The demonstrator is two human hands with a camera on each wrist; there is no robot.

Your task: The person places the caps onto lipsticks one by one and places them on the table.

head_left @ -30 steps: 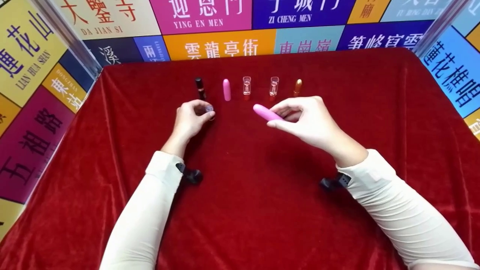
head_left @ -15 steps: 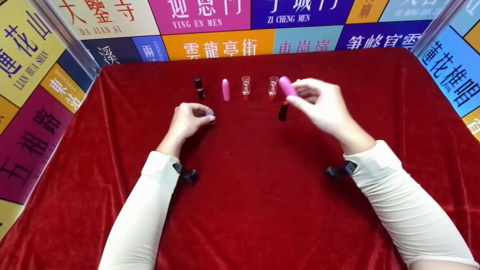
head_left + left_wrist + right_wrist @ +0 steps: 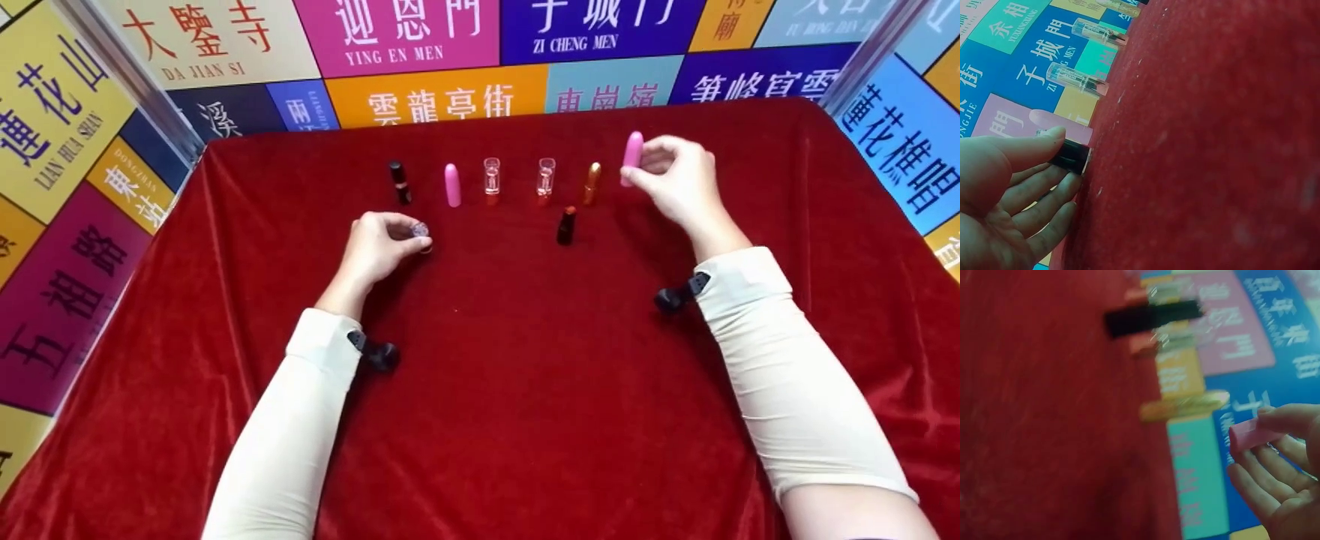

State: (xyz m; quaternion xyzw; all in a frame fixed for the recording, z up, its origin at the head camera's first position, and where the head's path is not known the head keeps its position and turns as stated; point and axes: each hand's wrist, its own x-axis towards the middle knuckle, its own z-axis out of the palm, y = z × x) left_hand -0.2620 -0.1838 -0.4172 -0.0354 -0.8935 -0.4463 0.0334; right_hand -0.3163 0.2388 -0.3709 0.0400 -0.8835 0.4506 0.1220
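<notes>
My right hand (image 3: 679, 176) pinches a pink lipstick tube (image 3: 634, 148) between thumb and fingers, raised at the right end of the back row. In the right wrist view the tube's lower end (image 3: 1244, 435) shows above the cloth. At the left, my left hand (image 3: 375, 247) pinches a small lipstick with a clear, faceted top (image 3: 420, 229). Its black base (image 3: 1072, 157) stands at the cloth in the left wrist view. Nearest to the right hand is a gold lipstick (image 3: 592, 184). A black lipstick with a reddish top (image 3: 566, 226) stands in front of the row.
The back row also has a black lipstick (image 3: 400, 182), a second pink lipstick (image 3: 452, 184) and two clear-capped lipsticks with red bases, one left (image 3: 492, 180) and one right (image 3: 546, 180). Red velvet cloth (image 3: 480, 390) covers the table. Panels with lettering (image 3: 439, 94) stand behind it.
My right hand has carried the pink lipstick right and toward the back, turning it upright. The black lipstick in front and the gold one are now uncovered. The left hand has barely moved.
</notes>
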